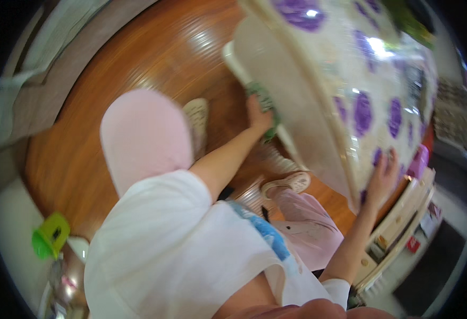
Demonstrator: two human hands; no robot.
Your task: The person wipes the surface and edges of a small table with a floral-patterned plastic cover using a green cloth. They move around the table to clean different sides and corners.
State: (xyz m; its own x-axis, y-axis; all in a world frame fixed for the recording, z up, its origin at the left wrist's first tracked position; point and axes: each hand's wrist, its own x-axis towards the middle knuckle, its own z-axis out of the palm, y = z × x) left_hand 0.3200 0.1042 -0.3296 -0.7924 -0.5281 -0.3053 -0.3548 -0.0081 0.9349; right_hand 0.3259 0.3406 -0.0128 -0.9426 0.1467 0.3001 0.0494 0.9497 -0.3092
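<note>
My left hand (259,115) holds a green patterned cloth (271,133) against the lower white edge of a cream table's side panel (297,103). It is low, below the tabletop. My right hand (383,175) rests on the near edge of the table's shiny cover (345,79), which has purple patterns, with its fingers a little apart. Nothing is seen in its grasp. The underside of the left hand is hidden.
Glossy wooden floor (74,167) lies under my cream clogs (297,182). At the right stand a cream cabinet (367,265) with drawers and a purple object (418,161). A green bin-like container (51,235) is at the lower left.
</note>
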